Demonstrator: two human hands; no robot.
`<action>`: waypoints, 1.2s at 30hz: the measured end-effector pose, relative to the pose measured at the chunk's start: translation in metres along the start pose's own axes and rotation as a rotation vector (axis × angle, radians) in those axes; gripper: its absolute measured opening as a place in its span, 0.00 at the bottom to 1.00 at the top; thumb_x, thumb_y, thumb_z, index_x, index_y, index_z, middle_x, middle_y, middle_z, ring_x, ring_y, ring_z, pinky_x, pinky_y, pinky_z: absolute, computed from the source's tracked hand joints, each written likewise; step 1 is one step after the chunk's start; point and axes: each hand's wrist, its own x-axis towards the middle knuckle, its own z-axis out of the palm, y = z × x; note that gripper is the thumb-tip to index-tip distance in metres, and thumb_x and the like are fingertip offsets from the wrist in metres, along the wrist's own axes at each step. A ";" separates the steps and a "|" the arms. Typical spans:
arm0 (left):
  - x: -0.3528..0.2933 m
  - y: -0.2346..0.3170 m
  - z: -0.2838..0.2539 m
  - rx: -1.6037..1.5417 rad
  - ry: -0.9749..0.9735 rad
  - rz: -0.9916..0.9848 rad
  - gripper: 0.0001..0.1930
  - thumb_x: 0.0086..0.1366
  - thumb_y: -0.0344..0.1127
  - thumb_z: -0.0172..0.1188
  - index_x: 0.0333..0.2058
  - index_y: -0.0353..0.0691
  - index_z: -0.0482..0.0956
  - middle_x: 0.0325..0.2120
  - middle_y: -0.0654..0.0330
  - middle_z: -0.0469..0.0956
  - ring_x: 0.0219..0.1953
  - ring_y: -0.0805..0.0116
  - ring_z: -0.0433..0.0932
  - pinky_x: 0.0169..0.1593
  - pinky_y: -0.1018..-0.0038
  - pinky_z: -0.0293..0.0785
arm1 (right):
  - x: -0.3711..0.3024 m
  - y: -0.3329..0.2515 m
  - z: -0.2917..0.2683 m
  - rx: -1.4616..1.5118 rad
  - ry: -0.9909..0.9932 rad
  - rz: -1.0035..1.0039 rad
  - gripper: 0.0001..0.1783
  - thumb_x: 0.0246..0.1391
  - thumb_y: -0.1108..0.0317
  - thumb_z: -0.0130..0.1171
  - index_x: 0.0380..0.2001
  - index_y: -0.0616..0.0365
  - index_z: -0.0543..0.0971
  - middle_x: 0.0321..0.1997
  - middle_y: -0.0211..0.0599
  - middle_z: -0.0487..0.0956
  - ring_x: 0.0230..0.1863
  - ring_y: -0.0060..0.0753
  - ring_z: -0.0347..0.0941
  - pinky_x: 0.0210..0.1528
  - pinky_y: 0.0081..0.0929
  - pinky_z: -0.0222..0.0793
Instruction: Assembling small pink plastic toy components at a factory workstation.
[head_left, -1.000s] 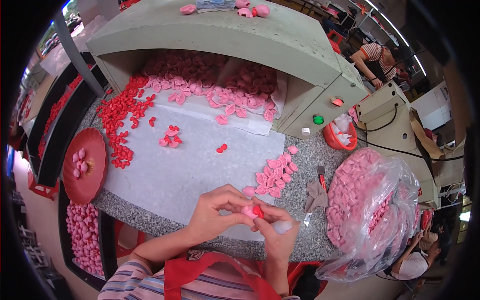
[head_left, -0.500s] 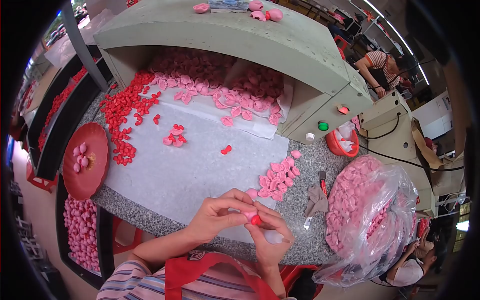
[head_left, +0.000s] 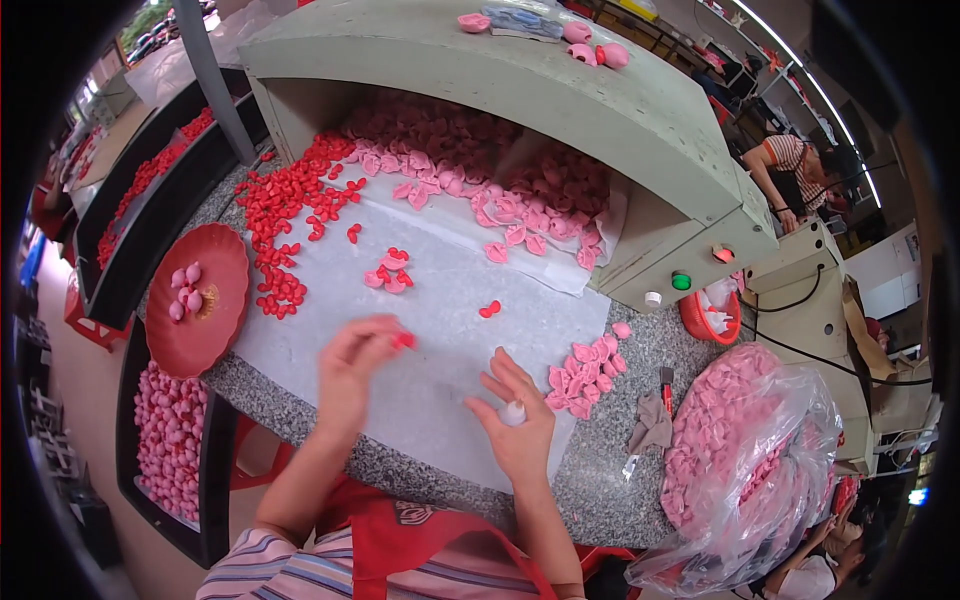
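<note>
Smeared by motion, my left hand (head_left: 350, 375) is over the white paper sheet (head_left: 330, 340), its fingertips pinching a small red piece (head_left: 404, 341). Whether a pink part is joined to that piece cannot be made out. My right hand (head_left: 522, 432) is near the sheet's right side, thumb and forefinger apart, with a small white-tipped bottle (head_left: 513, 413) held in the palm. Just right of it lies a cluster of pink shell-like pieces (head_left: 585, 375). A small group of red and pink pieces (head_left: 388, 270) and a single red piece (head_left: 490, 309) rest farther up the sheet.
Behind the sheet stands a grey-green machine housing (head_left: 480, 70) full of pink pieces. Red pieces (head_left: 285, 205) are heaped at left, beside a red dish (head_left: 225, 260). At right are a grey cloth (head_left: 652, 425), a clear bag (head_left: 760, 450) and a red basket (head_left: 735, 328).
My hands have come apart; the left has swung left and away from me with the small red piece. My right hand keeps the white-tipped bottle, its fingers spread. The view has shifted slightly.
</note>
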 end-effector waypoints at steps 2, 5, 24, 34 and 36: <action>0.031 0.018 -0.066 0.429 0.316 0.424 0.05 0.56 0.26 0.53 0.32 0.34 0.74 0.35 0.60 0.73 0.35 0.74 0.72 0.41 0.80 0.66 | 0.012 0.009 -0.005 -0.044 -0.016 0.004 0.24 0.38 0.81 0.61 0.44 0.62 0.72 0.46 0.41 0.74 0.43 0.32 0.73 0.41 0.24 0.70; 0.056 0.032 -0.174 0.749 0.588 0.461 0.07 0.57 0.26 0.53 0.34 0.32 0.75 0.35 0.60 0.72 0.37 0.72 0.71 0.41 0.80 0.66 | 0.021 0.012 -0.007 -0.214 -0.067 0.115 0.22 0.39 0.79 0.61 0.43 0.63 0.72 0.44 0.40 0.74 0.39 0.29 0.75 0.38 0.21 0.70; 0.081 -0.037 -0.013 1.346 0.054 0.801 0.09 0.39 0.27 0.64 0.22 0.39 0.74 0.25 0.61 0.67 0.30 0.62 0.67 0.30 0.70 0.67 | -0.020 -0.005 -0.014 -0.045 -0.028 0.209 0.20 0.40 0.80 0.60 0.41 0.64 0.73 0.39 0.41 0.76 0.33 0.26 0.75 0.32 0.17 0.69; -0.002 0.024 0.032 0.716 -0.766 0.889 0.09 0.41 0.28 0.65 0.25 0.41 0.77 0.30 0.59 0.71 0.32 0.63 0.73 0.33 0.73 0.71 | -0.005 -0.041 -0.031 0.054 -0.280 -0.114 0.22 0.37 0.85 0.59 0.41 0.64 0.74 0.47 0.47 0.72 0.36 0.28 0.75 0.32 0.16 0.72; -0.004 0.021 0.036 0.496 -0.750 0.688 0.11 0.44 0.25 0.65 0.30 0.39 0.77 0.32 0.57 0.72 0.34 0.66 0.73 0.36 0.73 0.71 | -0.013 -0.042 -0.033 0.049 -0.215 -0.111 0.21 0.36 0.85 0.60 0.39 0.64 0.74 0.46 0.48 0.72 0.36 0.28 0.75 0.32 0.17 0.73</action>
